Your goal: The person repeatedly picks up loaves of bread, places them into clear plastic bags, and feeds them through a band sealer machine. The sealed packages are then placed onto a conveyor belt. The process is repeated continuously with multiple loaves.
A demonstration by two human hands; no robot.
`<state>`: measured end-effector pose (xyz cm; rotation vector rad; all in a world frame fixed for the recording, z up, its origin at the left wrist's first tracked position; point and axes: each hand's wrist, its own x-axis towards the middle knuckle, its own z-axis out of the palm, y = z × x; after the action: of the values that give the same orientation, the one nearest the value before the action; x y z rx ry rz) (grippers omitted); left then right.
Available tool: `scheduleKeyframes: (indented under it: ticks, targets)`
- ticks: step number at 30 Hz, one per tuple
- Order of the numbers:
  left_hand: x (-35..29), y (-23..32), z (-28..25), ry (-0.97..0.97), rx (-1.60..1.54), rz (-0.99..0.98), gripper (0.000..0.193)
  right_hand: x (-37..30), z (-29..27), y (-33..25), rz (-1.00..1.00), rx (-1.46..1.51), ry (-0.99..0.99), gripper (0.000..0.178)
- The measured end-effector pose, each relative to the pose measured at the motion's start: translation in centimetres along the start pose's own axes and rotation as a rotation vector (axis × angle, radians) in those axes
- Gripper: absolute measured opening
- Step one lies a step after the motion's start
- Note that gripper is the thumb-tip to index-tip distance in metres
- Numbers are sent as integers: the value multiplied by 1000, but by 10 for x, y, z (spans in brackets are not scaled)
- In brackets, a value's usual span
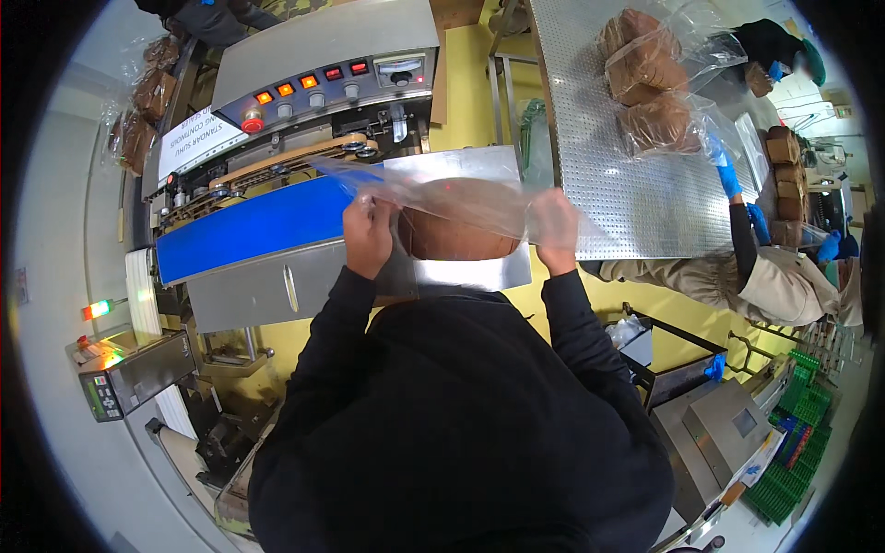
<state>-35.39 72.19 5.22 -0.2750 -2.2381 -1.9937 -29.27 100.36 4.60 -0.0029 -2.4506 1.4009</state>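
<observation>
My left hand (367,238) pinches one corner of a clear plastic bag (433,190). At the other corner my right hand (555,230) has its fingers closed on the film, so the bag's edge is stretched between the two. Inside the bag, a brown loaf of bread (461,235) lies on a shiny metal plate (475,273) in front of me. Close to my left hand runs the blue conveyor belt (253,226) of a bag sealing machine (323,60), whose buttons are lit orange and red.
On the right stands a perforated metal table (590,138) with several bagged brown loaves (645,83). A person in blue gloves (725,170) works at its far side. More bagged loaves (147,97) lie at the far left. Green crates (793,452) are stacked at lower right.
</observation>
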Motion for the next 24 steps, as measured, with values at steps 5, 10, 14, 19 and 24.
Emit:
scheduleKeyframes:
  ticks: [5,10,14,19,24]
  targets:
    - [48,-41,13,41,19,-119,34,36,45,26,363,465,233,16]
    - [5,-168,30,121,39,-492,41,-5,98,121,569,527,246,15]
    - [-30,-178,32,218,71,-590,42,-28,109,120,704,624,336,14]
    - [-41,-174,36,287,123,-517,42,-40,107,112,721,594,324,16]
    - [-51,-176,34,291,145,-633,41,-46,105,103,702,498,329,16]
